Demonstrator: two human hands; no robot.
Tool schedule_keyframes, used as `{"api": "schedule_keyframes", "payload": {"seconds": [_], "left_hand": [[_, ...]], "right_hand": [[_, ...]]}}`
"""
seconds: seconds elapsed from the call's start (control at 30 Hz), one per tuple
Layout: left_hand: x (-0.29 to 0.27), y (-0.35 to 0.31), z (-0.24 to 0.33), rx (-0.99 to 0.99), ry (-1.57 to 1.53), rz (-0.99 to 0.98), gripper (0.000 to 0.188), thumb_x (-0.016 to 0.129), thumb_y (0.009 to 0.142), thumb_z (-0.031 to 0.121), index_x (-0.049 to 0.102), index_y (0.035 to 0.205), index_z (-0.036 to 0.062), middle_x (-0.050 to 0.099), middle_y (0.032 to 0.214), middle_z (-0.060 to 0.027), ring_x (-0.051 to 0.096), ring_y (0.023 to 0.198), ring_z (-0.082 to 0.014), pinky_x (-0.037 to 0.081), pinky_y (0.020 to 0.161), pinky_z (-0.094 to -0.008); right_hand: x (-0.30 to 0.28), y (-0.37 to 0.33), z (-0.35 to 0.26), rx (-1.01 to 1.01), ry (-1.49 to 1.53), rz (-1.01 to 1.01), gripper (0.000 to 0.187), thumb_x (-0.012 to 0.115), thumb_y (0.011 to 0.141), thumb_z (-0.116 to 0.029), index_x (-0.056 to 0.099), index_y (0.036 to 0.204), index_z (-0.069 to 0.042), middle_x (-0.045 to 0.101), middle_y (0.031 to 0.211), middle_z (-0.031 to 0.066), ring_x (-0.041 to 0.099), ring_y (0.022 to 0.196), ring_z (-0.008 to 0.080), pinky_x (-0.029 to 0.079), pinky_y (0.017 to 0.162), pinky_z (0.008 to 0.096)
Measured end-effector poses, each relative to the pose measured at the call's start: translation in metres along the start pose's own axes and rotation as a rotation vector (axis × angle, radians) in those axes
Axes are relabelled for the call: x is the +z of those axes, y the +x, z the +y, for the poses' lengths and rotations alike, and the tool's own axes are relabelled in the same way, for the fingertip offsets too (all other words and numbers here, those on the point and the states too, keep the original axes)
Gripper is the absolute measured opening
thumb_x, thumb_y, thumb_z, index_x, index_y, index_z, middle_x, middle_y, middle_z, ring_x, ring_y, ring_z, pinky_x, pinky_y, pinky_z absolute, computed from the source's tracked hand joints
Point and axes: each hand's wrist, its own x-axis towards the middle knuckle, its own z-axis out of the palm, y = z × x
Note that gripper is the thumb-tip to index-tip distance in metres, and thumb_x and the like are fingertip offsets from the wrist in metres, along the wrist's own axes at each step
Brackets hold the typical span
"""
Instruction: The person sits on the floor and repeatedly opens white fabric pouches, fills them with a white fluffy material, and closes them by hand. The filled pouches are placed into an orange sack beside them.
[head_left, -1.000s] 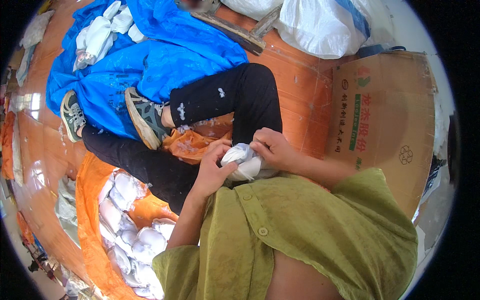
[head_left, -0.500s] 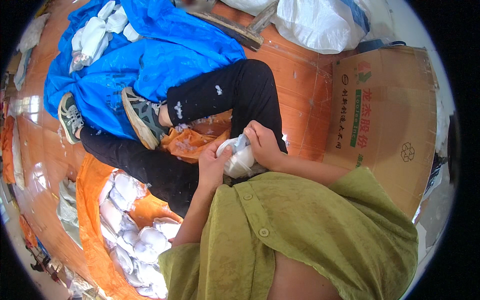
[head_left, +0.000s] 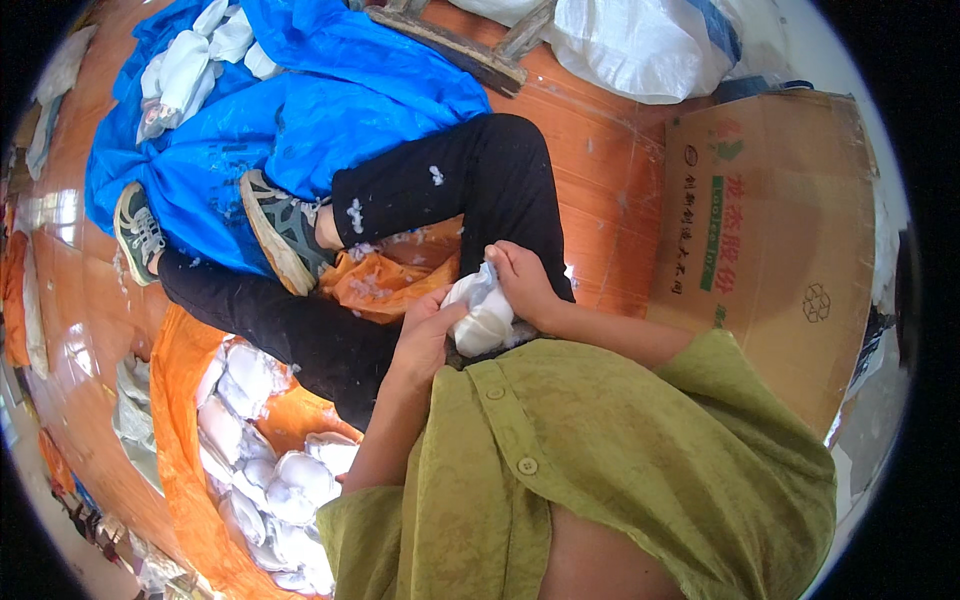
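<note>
Over my lap, both hands are closed on a small white cloth piece (head_left: 484,322), rounded and puffy at its lower part. My left hand (head_left: 424,335) grips its left side, thumb on top. The fingers of my right hand (head_left: 522,288) pinch its upper right edge, where a pale bluish bit sticks up. What the piece has inside is hidden. Left of my lap, an orange bag (head_left: 180,440) lies open with several flat, rounded white pieces (head_left: 300,485) in it. Beyond my feet, several plump white pieces (head_left: 185,75) rest on a blue plastic sheet (head_left: 330,120).
A large cardboard box (head_left: 760,240) stands on the right. Behind are a wooden stool (head_left: 450,50) and a white woven sack (head_left: 640,50). Between my legs lies crumpled orange plastic (head_left: 385,285) with tufts of white fluff, and more tufts cling to my trousers.
My left hand has shifted slightly down and left on the white cloth piece, so more of it shows. My right hand keeps its pinch at nearly the same place.
</note>
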Motion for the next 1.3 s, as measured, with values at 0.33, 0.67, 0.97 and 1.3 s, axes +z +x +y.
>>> {"api": "schedule_keyframes", "payload": {"seconds": [0.33, 0.67, 0.97, 1.3], "left_hand": [[-0.006, 0.003, -0.023, 0.016, -0.307, 0.023, 0.041, 0.052, 0.076, -0.006, 0.043, 0.115, -0.0027, 0.058, 0.106, -0.0144, 0.06, 0.097, -0.0226, 0.049, 0.087, -0.0326], [-0.024, 0.024, -0.028, -0.034, -0.191, 0.114, 0.047, 0.061, 0.078, 0.005, 0.042, 0.121, -0.0025, 0.057, 0.106, -0.013, 0.06, 0.093, -0.0204, 0.049, 0.079, -0.0302], [-0.018, 0.025, -0.025, -0.023, 0.104, 0.255, 0.048, 0.064, 0.076, 0.014, 0.051, 0.118, -0.0028, 0.058, 0.1, -0.009, 0.056, 0.088, -0.0168, 0.047, 0.073, -0.0283], [-0.012, 0.036, -0.03, 0.168, 0.331, 0.408, 0.058, 0.077, 0.067, 0.022, 0.051, 0.113, -0.0014, 0.057, 0.101, -0.0141, 0.055, 0.091, -0.0226, 0.047, 0.077, -0.0325]], "right_hand": [[0.006, -0.005, 0.016, 0.013, 0.067, -0.048, 0.036, 0.045, 0.096, -0.026, 0.053, 0.078, 0.003, 0.049, 0.064, 0.0173, 0.051, 0.059, 0.0287, 0.041, 0.059, 0.0383], [-0.049, 0.033, -0.038, -0.465, -0.17, -0.616, 0.026, 0.078, 0.066, -0.012, 0.065, 0.088, -0.011, 0.057, 0.091, 0.0063, 0.056, 0.089, 0.0249, 0.046, 0.072, 0.0341], [-0.047, 0.054, -0.062, -0.747, -0.44, -0.922, 0.033, 0.071, 0.069, -0.009, 0.066, 0.099, -0.02, 0.056, 0.091, 0.0027, 0.058, 0.084, 0.0243, 0.048, 0.07, 0.0354], [-0.021, 0.056, -0.049, -0.614, -0.298, -0.867, 0.008, 0.061, 0.07, -0.005, 0.057, 0.072, 0.002, 0.053, 0.077, 0.0122, 0.054, 0.071, 0.027, 0.043, 0.063, 0.0339]]}}
